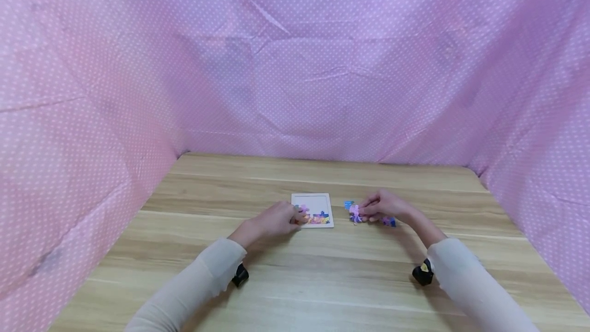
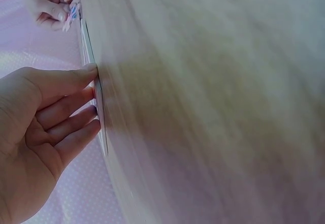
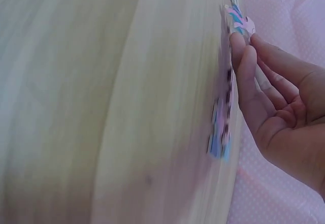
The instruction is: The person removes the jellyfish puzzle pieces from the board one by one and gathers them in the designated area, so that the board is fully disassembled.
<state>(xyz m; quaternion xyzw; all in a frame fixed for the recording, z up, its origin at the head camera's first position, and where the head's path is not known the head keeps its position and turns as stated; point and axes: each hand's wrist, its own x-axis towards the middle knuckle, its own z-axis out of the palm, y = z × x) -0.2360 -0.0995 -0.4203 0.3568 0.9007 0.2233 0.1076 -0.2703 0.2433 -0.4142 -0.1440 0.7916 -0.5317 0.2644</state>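
A white square puzzle tray (image 1: 318,202) lies on the table, with several colourful jigsaw pieces (image 1: 319,218) fitted along its lower part. At its lower left corner, my left hand (image 1: 278,218) rests thumb and fingertips on the tray; in the left wrist view the fingers reach out nearly straight to the thin tray edge (image 2: 103,117). To the right of the tray, my right hand (image 1: 386,205) pinches a pink and purple puzzle piece (image 1: 355,212) between thumb and fingers. The right wrist view shows this piece (image 3: 242,22) raised at the fingertips.
A blue puzzle piece (image 1: 348,204) lies just behind the held one. More loose pieces (image 1: 389,222) lie under and beside the right hand. The wooden table (image 1: 295,281) is bordered by a pink dotted cloth (image 1: 295,91) at the back and sides.
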